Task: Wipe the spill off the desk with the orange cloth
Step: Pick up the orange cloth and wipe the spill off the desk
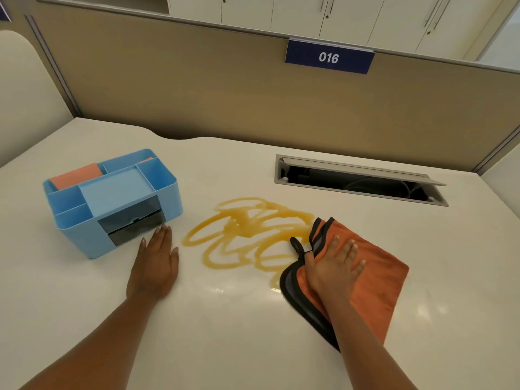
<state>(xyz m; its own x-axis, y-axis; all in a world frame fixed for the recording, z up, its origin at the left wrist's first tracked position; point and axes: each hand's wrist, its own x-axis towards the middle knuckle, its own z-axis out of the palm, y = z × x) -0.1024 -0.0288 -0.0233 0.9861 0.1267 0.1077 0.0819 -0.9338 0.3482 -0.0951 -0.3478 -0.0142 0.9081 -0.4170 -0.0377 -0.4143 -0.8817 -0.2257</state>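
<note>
Orange cloth [374,280] flat under right hand [334,266]; spill [247,235] alongside

organizer [112,204] left on desk [225,319] | spill [247,232] centre | cloth [374,277] right, touching spill

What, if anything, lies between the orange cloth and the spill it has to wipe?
Nothing visible. The orange cloth, pressed flat under the right hand, already meets the spill's right edge. The blue organizer and left hand sit beyond the spill's far side.
</note>
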